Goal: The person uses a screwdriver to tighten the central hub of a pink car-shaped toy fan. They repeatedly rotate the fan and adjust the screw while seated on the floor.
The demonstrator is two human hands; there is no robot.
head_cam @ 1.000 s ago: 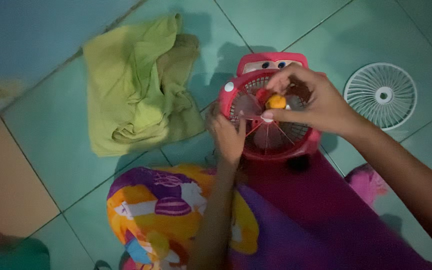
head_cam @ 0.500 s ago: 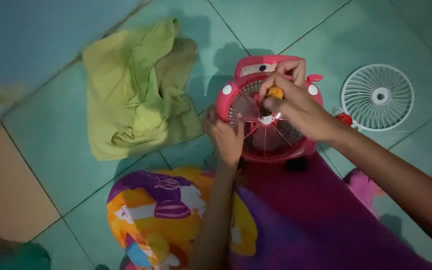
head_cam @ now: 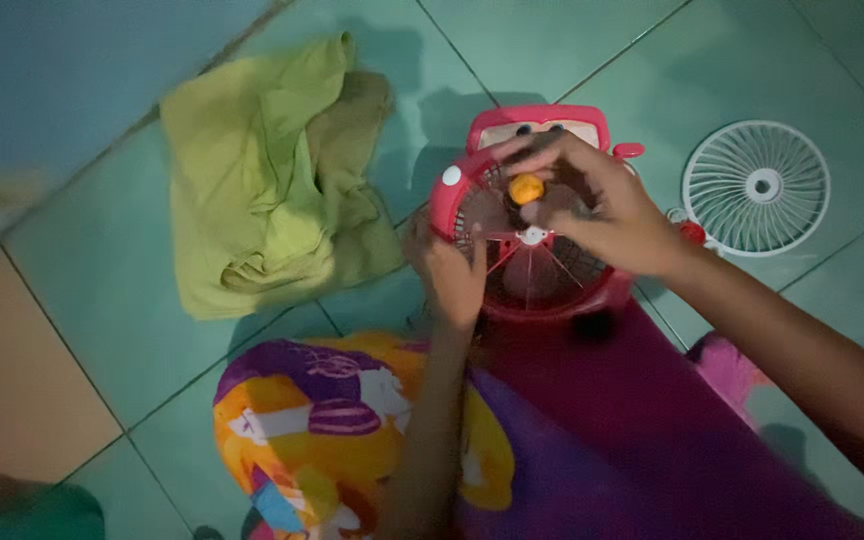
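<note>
Lying crumpled at ten o'clock, a yellow-green cloth [head_cam: 272,180] sits unused on the teal floor tiles [head_cam: 102,300]. Centre frame, the left hand [head_cam: 449,275] is closed round the rim of a small pink fan [head_cam: 537,245], while the right hand [head_cam: 597,205] pinches an orange pad [head_cam: 525,187] against the exposed blades, judged mid-wipe. The detached white grille [head_cam: 757,188] waits at two o'clock; the next pass calls for turning the blades.

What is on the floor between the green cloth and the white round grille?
In the head view, the pink fan sits between the green cloth and the white grille, with the left hand and right hand on it.
</note>
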